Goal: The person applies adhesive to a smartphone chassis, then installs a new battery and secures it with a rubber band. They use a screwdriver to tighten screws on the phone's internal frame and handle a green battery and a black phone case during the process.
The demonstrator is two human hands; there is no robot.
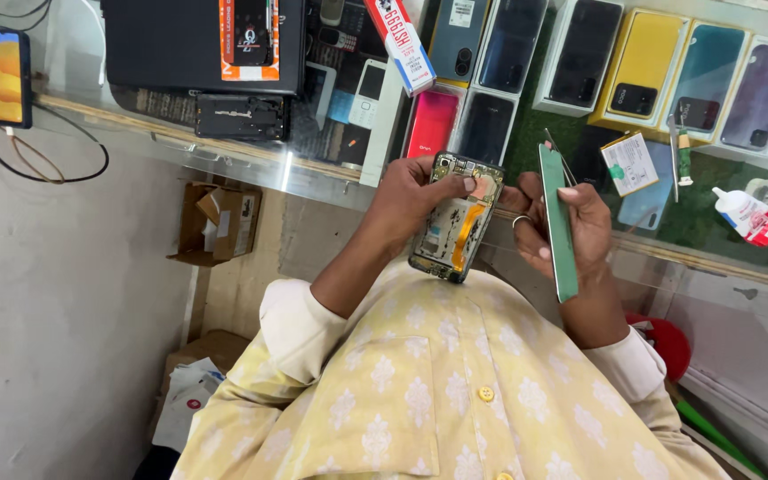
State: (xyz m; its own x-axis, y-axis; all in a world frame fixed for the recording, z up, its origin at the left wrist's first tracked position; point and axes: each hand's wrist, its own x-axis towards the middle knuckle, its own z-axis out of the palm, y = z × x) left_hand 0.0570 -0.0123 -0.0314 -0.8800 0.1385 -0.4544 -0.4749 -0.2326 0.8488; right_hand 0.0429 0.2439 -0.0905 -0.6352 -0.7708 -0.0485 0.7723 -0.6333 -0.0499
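My left hand (409,201) grips an opened smartphone (455,222) with its back off, showing the inner frame, an orange flex cable and a copper patch near the top. The thumb presses on that upper part. My right hand (580,233) holds the phone's thin green back cover (558,222) edge-on, with a pair of metal tweezers (558,153) pinched alongside it. A ring sits on one finger of that hand. Both hands hover close together over the front edge of a glass counter (313,182), above my yellow patterned shirt.
Under the glass lie several boxed phones (646,62) on green matting. On top are a phone battery (630,163), a screwdriver (676,156), a small glue bottle (738,207), a black box (171,40) and a charging phone (6,76). A cardboard box (224,222) and red stool (668,342) stand below.
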